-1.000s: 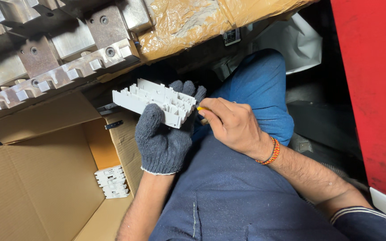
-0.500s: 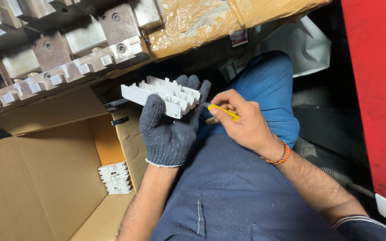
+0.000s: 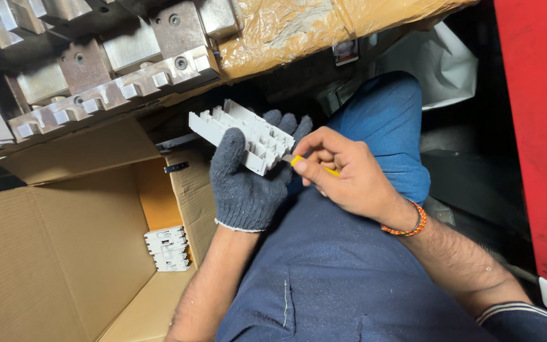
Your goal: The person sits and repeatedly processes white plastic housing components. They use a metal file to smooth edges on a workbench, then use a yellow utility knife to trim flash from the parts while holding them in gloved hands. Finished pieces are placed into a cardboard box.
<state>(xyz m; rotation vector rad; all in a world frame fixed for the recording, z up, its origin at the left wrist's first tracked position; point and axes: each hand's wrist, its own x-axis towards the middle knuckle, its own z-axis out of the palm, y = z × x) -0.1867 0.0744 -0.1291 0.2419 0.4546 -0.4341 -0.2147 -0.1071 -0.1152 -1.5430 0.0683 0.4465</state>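
Setting: cramped spot under a metal mould block [image 3: 115, 69]; red panel [image 3: 536, 126] on the right, person's blue-trousered lap [image 3: 349, 278] below.
Carton: open cardboard box [image 3: 58, 253] at left; two white moulded parts [image 3: 167, 248] stacked against its inner wall.
Left hand [image 3: 248, 180]: grey knit glove, fingers wrapped round the near end of a white ribbed plastic moulding [image 3: 238, 133], gripping it firmly; the part sticks out up-left from the palm, tilted.
Right hand [image 3: 343, 171]: bare, pinched shut on a small yellow-handled knife [image 3: 311, 166]; blade tip touches the moulding's right edge, just beside the gloved fingertips.
Wrist: orange beaded band [image 3: 406, 225].
Obstruction: gloved fingers hide the moulding's underside.
Behind: white bag [image 3: 438, 63], wrinkled tan wrap [image 3: 286, 25].
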